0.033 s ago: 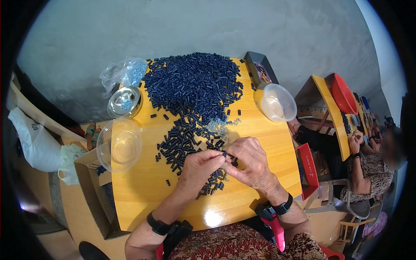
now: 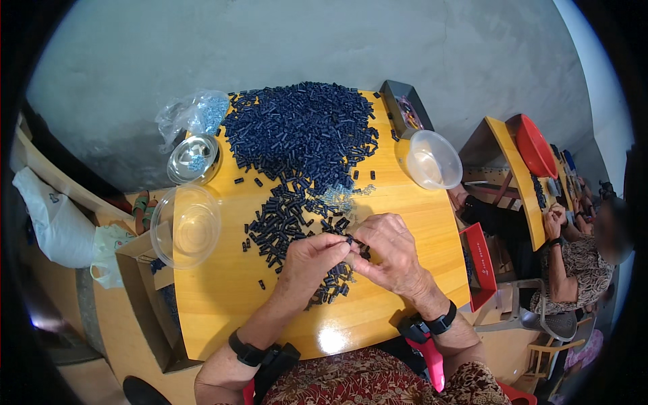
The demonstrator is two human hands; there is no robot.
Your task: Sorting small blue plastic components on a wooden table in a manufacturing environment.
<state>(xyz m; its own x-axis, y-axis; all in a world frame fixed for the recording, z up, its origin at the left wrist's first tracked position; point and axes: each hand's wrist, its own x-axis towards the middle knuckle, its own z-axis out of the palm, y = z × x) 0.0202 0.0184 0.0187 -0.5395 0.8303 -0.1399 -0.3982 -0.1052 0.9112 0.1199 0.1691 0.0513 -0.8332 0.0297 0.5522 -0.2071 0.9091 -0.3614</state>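
My left hand (image 2: 305,268) and my right hand (image 2: 390,251) meet over the near end of the pile, fingertips nearly touching. Between them is a small black plastic piece (image 2: 349,239), mostly covered by the fingers. Both hands pinch at it. Similar black pieces (image 2: 280,219) lie loose just left of and beyond my fingers, running back into a large heap (image 2: 300,128) at the table's far side. Small clear bits (image 2: 337,196) are scattered right beyond my hands. Details of the held piece are too small to make out.
On the yellow table (image 2: 418,270) a clear tub (image 2: 187,233) stands at the left edge, near a metal bowl (image 2: 194,160) and a plastic bag (image 2: 206,111) of pale-blue bits. Another clear tub (image 2: 433,162) and a grey tray (image 2: 407,111) stand far right. A person (image 2: 567,277) sits at right.
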